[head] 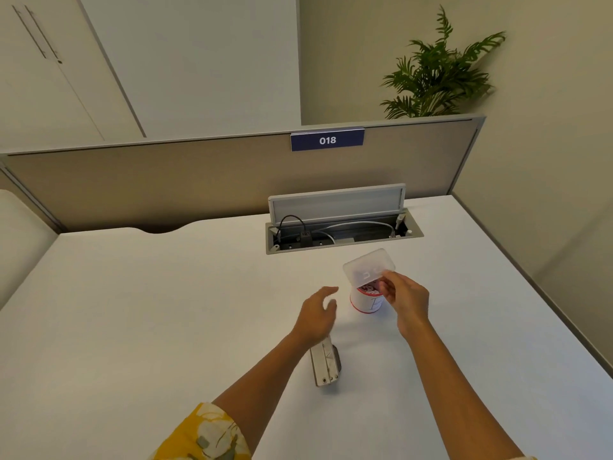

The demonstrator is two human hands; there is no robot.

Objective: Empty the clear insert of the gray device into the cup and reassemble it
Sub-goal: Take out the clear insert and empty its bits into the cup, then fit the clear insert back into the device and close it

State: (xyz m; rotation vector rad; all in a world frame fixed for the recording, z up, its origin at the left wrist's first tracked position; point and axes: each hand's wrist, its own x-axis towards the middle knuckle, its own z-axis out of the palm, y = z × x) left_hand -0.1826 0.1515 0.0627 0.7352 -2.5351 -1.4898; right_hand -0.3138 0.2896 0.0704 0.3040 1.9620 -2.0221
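Observation:
My right hand (405, 302) grips the clear insert (366, 269) and holds it tilted over the mouth of the white cup with red rims (365, 302), which stands on the white desk (166, 310). Small bits show inside the cup. My left hand (316, 313) hovers with its fingers apart and nothing in them, just left of the cup. The gray device (325, 365) lies on the desk beneath my left wrist, partly covered by it.
An open cable tray (341, 232) with its lid raised and several cables sits in the desk behind the cup. A beige partition (166, 184) with a blue "018" label (327, 140) closes off the back. A potted plant (438, 71) stands behind it.

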